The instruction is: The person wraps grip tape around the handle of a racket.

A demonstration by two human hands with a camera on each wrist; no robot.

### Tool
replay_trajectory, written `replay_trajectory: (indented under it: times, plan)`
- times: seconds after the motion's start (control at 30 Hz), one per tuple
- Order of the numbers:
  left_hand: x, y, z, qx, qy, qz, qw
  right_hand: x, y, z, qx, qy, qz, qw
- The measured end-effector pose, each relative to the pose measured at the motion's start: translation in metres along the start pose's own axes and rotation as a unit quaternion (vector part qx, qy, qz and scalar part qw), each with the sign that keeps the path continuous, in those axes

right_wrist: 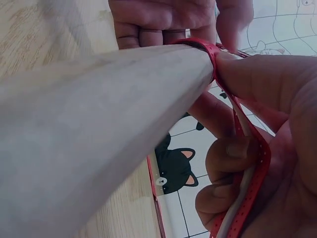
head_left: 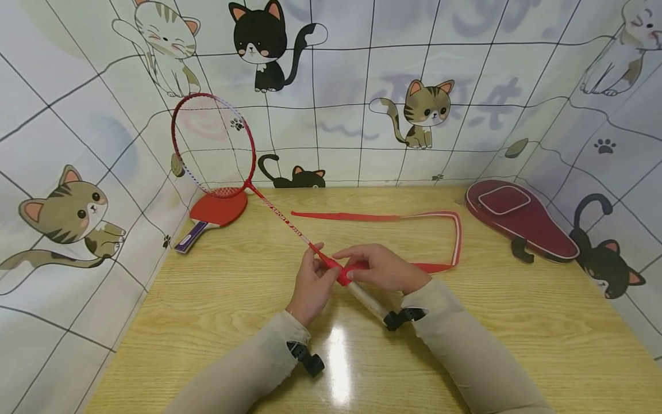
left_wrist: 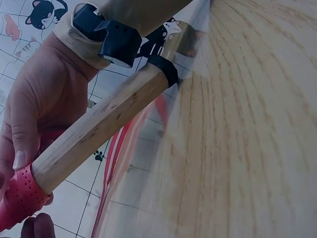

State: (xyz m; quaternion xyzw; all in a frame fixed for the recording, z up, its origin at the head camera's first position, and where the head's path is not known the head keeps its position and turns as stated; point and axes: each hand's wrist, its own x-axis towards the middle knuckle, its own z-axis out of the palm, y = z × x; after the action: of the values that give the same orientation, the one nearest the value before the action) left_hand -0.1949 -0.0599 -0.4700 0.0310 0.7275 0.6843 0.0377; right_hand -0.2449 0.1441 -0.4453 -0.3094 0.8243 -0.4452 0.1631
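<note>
A badminton racket (head_left: 279,215) slants across the table, its unstrung-looking head at the far left and its bare wooden handle (head_left: 368,299) toward me. Red perforated grip tape (left_wrist: 22,196) is wrapped round the handle's upper end. My left hand (head_left: 312,287) holds the racket there between thumb and fingers. With thumb and fingers, my right hand (head_left: 385,267) pinches the tape against the handle. In the right wrist view, the loose tape strip (right_wrist: 257,163) runs down through the curled fingers of that hand. A black band (left_wrist: 166,69) rings the handle's butt end.
The tape's long tail (head_left: 457,236) bends across the table behind my right hand. A red table tennis paddle (head_left: 219,208) lies at the back left, under the racket head in view. A dark red paddle-shaped case (head_left: 509,215) lies at the back right. Cat-patterned sheeting (head_left: 341,75) encloses the table.
</note>
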Motion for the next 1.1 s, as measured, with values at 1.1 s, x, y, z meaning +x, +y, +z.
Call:
replay_trajectory:
  times: [1.1]
  plan:
    - [0.0007, -0.0013, 0.0014, -0.028, 0.002, 0.005, 0.9996, 0.0013, 0.0054, -0.0033, 0.031, -0.033, 0.003, 0.9989]
